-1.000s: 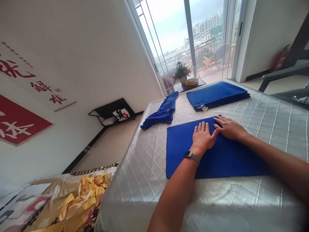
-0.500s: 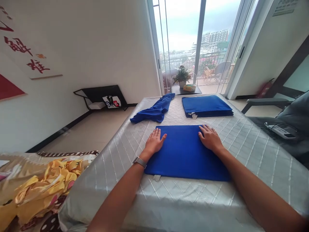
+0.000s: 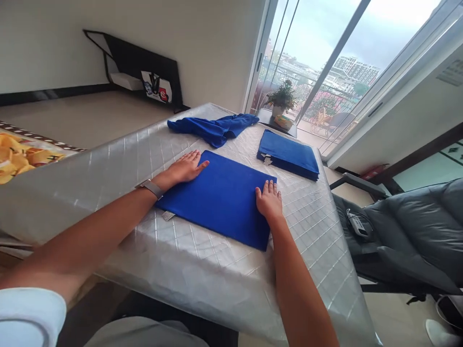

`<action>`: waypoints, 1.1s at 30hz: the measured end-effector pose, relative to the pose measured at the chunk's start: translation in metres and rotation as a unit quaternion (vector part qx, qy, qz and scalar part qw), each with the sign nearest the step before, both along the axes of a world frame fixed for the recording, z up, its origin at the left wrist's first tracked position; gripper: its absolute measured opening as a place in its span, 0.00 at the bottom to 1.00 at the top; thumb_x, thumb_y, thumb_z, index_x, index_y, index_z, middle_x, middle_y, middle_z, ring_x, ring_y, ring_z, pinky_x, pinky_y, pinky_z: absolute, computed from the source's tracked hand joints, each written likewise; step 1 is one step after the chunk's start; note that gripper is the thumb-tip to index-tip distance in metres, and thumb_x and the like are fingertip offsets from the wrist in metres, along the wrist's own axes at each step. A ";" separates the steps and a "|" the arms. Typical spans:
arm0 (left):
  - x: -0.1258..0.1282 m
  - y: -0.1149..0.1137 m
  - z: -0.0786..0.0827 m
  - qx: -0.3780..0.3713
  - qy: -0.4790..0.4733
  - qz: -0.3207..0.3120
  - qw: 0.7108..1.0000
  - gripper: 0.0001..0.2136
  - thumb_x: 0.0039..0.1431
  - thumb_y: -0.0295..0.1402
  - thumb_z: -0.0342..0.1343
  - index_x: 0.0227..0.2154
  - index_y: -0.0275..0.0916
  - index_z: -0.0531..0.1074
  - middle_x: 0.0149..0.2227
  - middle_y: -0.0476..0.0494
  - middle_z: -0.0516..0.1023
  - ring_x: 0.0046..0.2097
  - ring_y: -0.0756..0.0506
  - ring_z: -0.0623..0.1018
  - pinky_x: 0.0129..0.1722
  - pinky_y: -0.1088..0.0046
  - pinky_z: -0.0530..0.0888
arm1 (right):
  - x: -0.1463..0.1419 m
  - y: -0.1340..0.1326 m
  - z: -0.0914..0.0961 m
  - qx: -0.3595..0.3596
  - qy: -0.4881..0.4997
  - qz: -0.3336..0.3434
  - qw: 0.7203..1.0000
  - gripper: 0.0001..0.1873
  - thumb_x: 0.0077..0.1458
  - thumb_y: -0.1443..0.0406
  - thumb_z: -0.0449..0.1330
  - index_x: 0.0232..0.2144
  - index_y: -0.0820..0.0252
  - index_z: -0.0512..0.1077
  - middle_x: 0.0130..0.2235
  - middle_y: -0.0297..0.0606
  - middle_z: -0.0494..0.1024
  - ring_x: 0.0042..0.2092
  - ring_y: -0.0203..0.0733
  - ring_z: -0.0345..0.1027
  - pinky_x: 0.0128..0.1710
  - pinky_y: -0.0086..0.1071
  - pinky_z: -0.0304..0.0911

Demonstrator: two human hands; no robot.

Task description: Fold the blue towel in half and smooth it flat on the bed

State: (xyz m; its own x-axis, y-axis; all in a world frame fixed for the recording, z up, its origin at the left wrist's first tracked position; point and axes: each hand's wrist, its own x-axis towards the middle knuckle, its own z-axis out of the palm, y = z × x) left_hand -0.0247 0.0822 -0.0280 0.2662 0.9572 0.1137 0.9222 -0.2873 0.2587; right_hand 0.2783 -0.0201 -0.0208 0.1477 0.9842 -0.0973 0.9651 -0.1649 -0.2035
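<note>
A folded blue cloth point(image 3: 222, 195) lies flat on the silver quilted table cover point(image 3: 202, 260). My left hand point(image 3: 184, 167) rests flat and open on the cloth's left edge, a watch on its wrist. On the cloth's right edge my right hand point(image 3: 269, 200) presses down, fingers stretched out. Beyond them sits a stack of folded blue cloths point(image 3: 288, 155), and a crumpled blue cloth point(image 3: 213, 128) lies at the far left of the table.
A grey recliner chair point(image 3: 405, 231) with a remote stands right of the table. A small side table with a potted plant point(image 3: 282, 96) is by the glass balcony door. A yellow patterned blanket point(image 3: 21, 156) lies at the left. A black rack stands against the wall.
My hands have slid apart from the cloth's middle to its left and right edges. The camera has swung to the right and tilted, so the table now appears slanted.
</note>
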 end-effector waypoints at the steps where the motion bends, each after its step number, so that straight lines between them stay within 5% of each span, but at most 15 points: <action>1: 0.010 -0.006 0.004 0.008 0.007 -0.009 1.000 0.39 0.72 0.54 0.28 0.67 0.18 0.48 0.71 0.32 0.48 0.71 0.41 0.51 0.69 0.63 0.45 | 0.000 0.001 0.000 -0.002 0.002 0.001 1.000 0.39 0.69 0.50 0.31 0.71 0.72 0.40 0.73 0.50 0.36 0.73 0.51 0.27 0.69 0.51 0.30; 5: 0.091 -0.044 0.020 0.019 0.008 -0.143 0.989 0.37 0.70 0.54 0.32 0.67 0.27 0.55 0.70 0.37 0.56 0.70 0.44 0.55 0.68 0.70 0.48 | -0.001 0.000 -0.001 0.009 0.010 0.000 1.000 0.39 0.68 0.51 0.30 0.71 0.73 0.40 0.73 0.51 0.37 0.73 0.53 0.27 0.69 0.52 0.30; 9: 0.183 -0.073 0.017 0.080 -0.024 -0.279 0.957 0.31 0.73 0.49 0.34 0.65 0.28 0.61 0.67 0.32 0.62 0.69 0.43 0.58 0.68 0.69 0.50 | 0.002 -0.006 -0.001 0.005 -0.027 0.024 0.999 0.36 0.68 0.56 0.38 0.72 0.69 0.39 0.73 0.49 0.38 0.73 0.53 0.27 0.69 0.50 0.31; 12: 0.210 -0.076 0.008 0.088 -0.035 -0.302 0.949 0.28 0.74 0.44 0.32 0.65 0.31 0.61 0.68 0.34 0.61 0.70 0.45 0.57 0.68 0.67 0.50 | 0.004 -0.009 -0.002 0.009 -0.051 0.042 0.998 0.38 0.66 0.58 0.45 0.72 0.67 0.41 0.73 0.47 0.40 0.73 0.52 0.28 0.70 0.47 0.31; 16: 0.185 -0.066 0.002 0.043 -0.029 -0.262 0.964 0.32 0.73 0.48 0.29 0.67 0.28 0.55 0.70 0.33 0.56 0.71 0.45 0.54 0.69 0.66 0.50 | 0.004 -0.006 -0.004 0.040 -0.031 0.013 0.999 0.34 0.69 0.57 0.37 0.72 0.66 0.45 0.73 0.45 0.43 0.73 0.49 0.33 0.69 0.46 0.36; 28: 0.024 -0.032 -0.001 -0.018 0.025 -0.113 0.993 0.39 0.69 0.57 0.31 0.70 0.31 0.50 0.72 0.35 0.47 0.72 0.39 0.48 0.69 0.59 0.46 | 0.006 0.000 -0.007 0.033 -0.035 -0.016 0.999 0.35 0.69 0.53 0.35 0.71 0.66 0.46 0.73 0.43 0.44 0.73 0.45 0.33 0.70 0.44 0.34; 33: -0.003 -0.028 -0.003 -0.016 0.014 -0.077 0.997 0.39 0.70 0.55 0.29 0.69 0.25 0.50 0.71 0.30 0.47 0.72 0.40 0.49 0.69 0.61 0.48 | 0.005 0.001 -0.008 0.031 -0.061 -0.023 0.997 0.35 0.69 0.53 0.35 0.71 0.66 0.46 0.73 0.42 0.45 0.73 0.45 0.34 0.70 0.44 0.36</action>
